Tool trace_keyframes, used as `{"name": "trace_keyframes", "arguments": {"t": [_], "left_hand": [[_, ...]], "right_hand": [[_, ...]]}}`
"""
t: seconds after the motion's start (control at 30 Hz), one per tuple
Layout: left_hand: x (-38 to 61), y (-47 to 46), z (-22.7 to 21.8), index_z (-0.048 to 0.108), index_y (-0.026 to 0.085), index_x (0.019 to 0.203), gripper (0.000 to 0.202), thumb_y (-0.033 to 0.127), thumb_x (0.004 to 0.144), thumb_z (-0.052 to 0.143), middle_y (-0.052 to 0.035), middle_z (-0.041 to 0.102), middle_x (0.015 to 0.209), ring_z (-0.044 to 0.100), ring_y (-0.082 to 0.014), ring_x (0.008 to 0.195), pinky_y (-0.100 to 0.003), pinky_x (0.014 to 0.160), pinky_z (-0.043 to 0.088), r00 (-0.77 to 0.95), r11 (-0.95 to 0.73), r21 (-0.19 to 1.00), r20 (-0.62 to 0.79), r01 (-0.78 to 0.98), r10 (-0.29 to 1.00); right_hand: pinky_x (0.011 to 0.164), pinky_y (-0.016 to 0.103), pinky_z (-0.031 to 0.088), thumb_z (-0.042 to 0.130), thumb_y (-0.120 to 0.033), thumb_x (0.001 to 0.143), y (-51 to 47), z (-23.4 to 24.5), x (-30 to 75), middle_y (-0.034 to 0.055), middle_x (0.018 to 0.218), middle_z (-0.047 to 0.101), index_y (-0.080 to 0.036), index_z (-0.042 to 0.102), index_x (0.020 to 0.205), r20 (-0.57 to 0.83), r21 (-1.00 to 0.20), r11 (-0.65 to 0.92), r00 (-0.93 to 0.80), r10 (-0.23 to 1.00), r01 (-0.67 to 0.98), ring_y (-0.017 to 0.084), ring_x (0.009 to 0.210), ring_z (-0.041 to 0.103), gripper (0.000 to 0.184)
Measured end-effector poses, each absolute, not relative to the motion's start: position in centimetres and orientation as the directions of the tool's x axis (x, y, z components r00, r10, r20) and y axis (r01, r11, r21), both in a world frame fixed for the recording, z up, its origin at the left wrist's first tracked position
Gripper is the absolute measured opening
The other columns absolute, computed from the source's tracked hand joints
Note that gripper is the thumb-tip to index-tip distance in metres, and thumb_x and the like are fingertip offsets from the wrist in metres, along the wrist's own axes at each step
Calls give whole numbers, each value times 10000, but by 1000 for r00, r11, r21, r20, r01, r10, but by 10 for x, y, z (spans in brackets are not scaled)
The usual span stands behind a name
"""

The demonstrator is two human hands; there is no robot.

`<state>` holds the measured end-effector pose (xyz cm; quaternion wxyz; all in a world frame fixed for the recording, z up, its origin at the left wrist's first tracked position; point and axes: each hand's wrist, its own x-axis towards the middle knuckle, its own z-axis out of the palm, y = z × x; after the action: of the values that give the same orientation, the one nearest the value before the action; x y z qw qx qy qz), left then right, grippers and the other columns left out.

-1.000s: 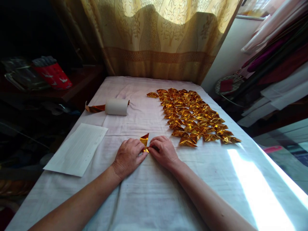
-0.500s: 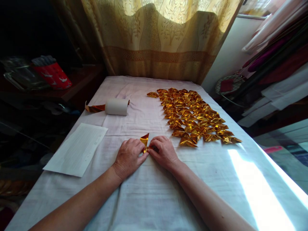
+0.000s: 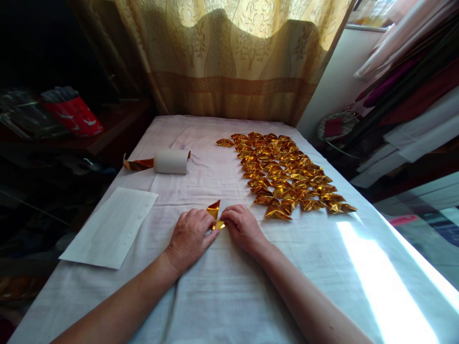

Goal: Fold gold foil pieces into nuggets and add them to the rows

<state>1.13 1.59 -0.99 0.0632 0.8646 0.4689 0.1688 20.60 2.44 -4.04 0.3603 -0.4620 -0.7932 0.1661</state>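
Note:
A small piece of gold foil paper [image 3: 214, 212] stands partly folded on the white cloth [image 3: 229, 286] between my two hands. My left hand [image 3: 190, 236] rests knuckles up with its fingertips pinching the foil's left side. My right hand [image 3: 244, 227] presses its fingers on the foil's right side. Both hands are closed on the same piece. Just right of my right hand begins a spread of several folded gold foil pieces [image 3: 283, 172] laid in rows.
A white roll [image 3: 171, 161] with a gold foil strip [image 3: 138, 164] trailing left lies at the far left. A white sheet of paper [image 3: 111, 227] lies at the left edge. A gold curtain [image 3: 233, 57] hangs behind; a red box [image 3: 73, 117] and cluttered shelves flank the table.
Both hands stay on the foil piece with only slight finger shifts. The camera has tilted a little, so everything sits slightly lower and to the left in view.

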Motion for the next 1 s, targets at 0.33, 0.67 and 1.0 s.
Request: {"name": "trace_keyframes", "arguments": {"t": [0.33,0.67,1.0], "left_hand": [[-9,24,-10,624,220,891,19,204,883,630,0,697,950,597,-192,917,-337,808,413,544,-611,315,280,727,791],[-22,39,-14,636,225,881,113,150,906,556,-14,723,956,616,-209,914,-355,823,439,563,-661,152,407,735,719],[-16,30,-6,642,197,936,139,323,877,630,-65,714,1044,633,-244,981,-411,892,454,590,-659,132,342,740,731]], "right_hand": [[975,454,435,439,-26,785,19,-44,203,136,1262,632,-184,638,1144,405,-489,297,-89,910,820,280,1197,529,439],[878,379,439,475,-39,736,16,-37,210,62,1041,715,-213,647,1083,352,-612,330,-126,928,719,227,998,626,424],[854,374,451,598,-86,803,17,-37,212,39,1013,724,-256,686,1053,370,-616,400,-200,907,679,214,976,636,315]]}}
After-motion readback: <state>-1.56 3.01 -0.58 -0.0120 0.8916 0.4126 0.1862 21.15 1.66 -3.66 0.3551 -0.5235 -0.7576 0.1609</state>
